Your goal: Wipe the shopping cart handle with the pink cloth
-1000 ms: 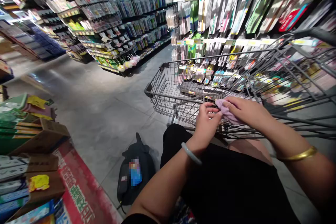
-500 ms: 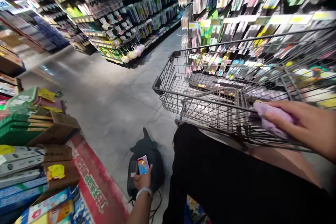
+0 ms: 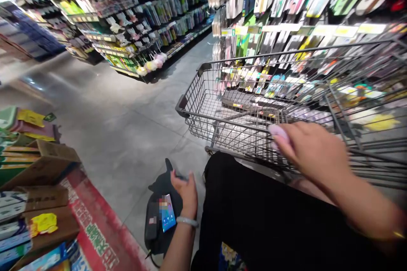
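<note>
My right hand (image 3: 313, 154) is closed on a small pale purple cloth (image 3: 277, 132) and presses it against the near wire side of a grey shopping cart (image 3: 203, 112). My left hand (image 3: 185, 192) reaches down to a dark bag (image 3: 155, 228) on the floor beside my black-clad lap. Its thumb and fingers are apart and rest on the bag. A phone (image 3: 167, 215) with a lit screen lies on the bag just left of that hand. A pale bangle sits on my left wrist.
Shelves of packaged goods (image 3: 286, 4) stand right behind the cart, and more shelving (image 3: 133, 17) lines the far side of the grey floor aisle. Cardboard boxes of books and packets (image 3: 34, 178) are stacked at my left on a red floor mat (image 3: 95, 228).
My left hand left the cloth, dropped to the bag, held the phone, then let it lie on the bag. My right hand kept the cloth on the cart wires.
</note>
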`<action>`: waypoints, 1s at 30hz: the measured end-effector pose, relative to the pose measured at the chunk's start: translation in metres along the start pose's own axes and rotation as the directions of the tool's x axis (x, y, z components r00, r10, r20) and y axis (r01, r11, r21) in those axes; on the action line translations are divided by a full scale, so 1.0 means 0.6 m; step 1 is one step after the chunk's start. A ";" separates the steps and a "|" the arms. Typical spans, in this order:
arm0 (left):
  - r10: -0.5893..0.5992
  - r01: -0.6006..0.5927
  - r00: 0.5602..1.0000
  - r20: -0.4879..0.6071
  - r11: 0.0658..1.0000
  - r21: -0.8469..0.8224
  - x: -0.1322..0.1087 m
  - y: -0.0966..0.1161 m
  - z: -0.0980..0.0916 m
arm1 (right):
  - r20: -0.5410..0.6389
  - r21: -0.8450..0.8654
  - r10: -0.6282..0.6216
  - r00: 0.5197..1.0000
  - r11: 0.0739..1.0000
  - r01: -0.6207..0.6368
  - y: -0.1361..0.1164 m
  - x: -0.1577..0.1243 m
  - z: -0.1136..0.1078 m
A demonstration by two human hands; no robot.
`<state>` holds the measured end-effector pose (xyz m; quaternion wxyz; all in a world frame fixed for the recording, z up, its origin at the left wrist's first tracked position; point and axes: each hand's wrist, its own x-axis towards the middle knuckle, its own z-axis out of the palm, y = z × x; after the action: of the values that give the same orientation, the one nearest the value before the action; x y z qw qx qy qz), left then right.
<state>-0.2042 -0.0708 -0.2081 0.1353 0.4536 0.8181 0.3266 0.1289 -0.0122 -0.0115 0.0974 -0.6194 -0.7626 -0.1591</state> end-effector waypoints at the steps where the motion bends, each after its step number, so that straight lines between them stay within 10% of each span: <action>1: 0.042 -0.044 0.997 -0.059 0.998 -0.035 0.011 0.052 0.004 | -0.002 -0.002 -0.037 0.999 0.999 0.037 -0.014 0.009 0.003; 3: 0.319 -0.351 0.930 -0.181 0.919 -0.180 0.023 0.169 0.004 | 0.008 0.026 -0.128 0.992 0.992 0.127 -0.018 0.016 0.006; 5: 0.652 -0.699 0.715 -0.254 0.672 -0.244 0.024 0.285 -0.005 | 0.032 0.049 -0.182 0.983 0.982 0.181 0.003 0.008 0.000; 7: 0.818 -0.829 0.547 -0.176 0.501 -0.249 0.017 0.377 -0.013 | 0.056 0.043 -0.177 0.983 0.984 0.175 0.028 -0.009 -0.011; 9: 0.878 -0.855 0.478 -0.035 0.455 -0.248 0.008 0.432 -0.011 | 0.065 -0.003 -0.117 0.991 0.993 0.118 0.036 -0.019 -0.022; 13: 0.859 -0.859 0.485 0.167 0.503 -0.094 0.002 0.453 0.010 | 0.091 -0.051 -0.065 0.994 0.996 0.070 0.000 -0.001 -0.029; 17: 0.846 -0.861 0.504 0.173 0.507 0.030 0.007 0.445 0.011 | 0.133 0.022 -0.158 0.978 0.987 0.157 0.009 0.002 -0.038; 23: 0.846 -0.863 0.504 0.173 0.494 0.100 0.002 0.454 0.005 | 0.130 -0.064 0.066 0.989 0.996 -0.058 0.043 -0.032 -0.051; 30: 0.840 -0.866 0.500 0.208 0.484 0.127 0.007 0.453 -0.007 | 0.080 0.060 -0.128 0.989 0.991 0.123 0.005 -0.004 -0.049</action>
<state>-0.0309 0.0330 -0.0260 -0.0464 0.8297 0.5052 0.2329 0.1308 -0.0246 0.0155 0.0723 -0.5733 -0.8076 -0.1179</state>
